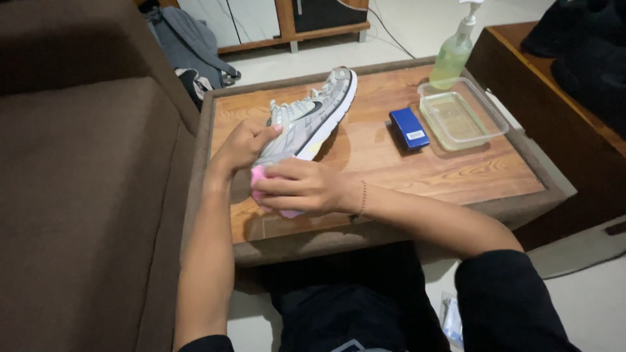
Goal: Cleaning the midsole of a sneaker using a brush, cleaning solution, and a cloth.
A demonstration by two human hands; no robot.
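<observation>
A flat blue box [409, 128] with a white label [415, 135] lies beside the clear tray [490, 111]

The bench [391, 163] has a top of wood-grain laminate, smooth with a slight sheen, inside a rim of matt brown cloth. On it, the shoe [313, 114] shows pale mesh cloth and smooth synthetic panels over a matt rubbery sole. Against its toe, the pink cloth [259, 176] looks soft and fuzzy. To the right of the shoe, the blue box [409, 128] is smooth, the tub [464, 116] clear glossy plastic, the pump bottle [454, 55] translucent plastic. Left of the bench, the sofa [85, 195] is matt brown cloth.
</observation>
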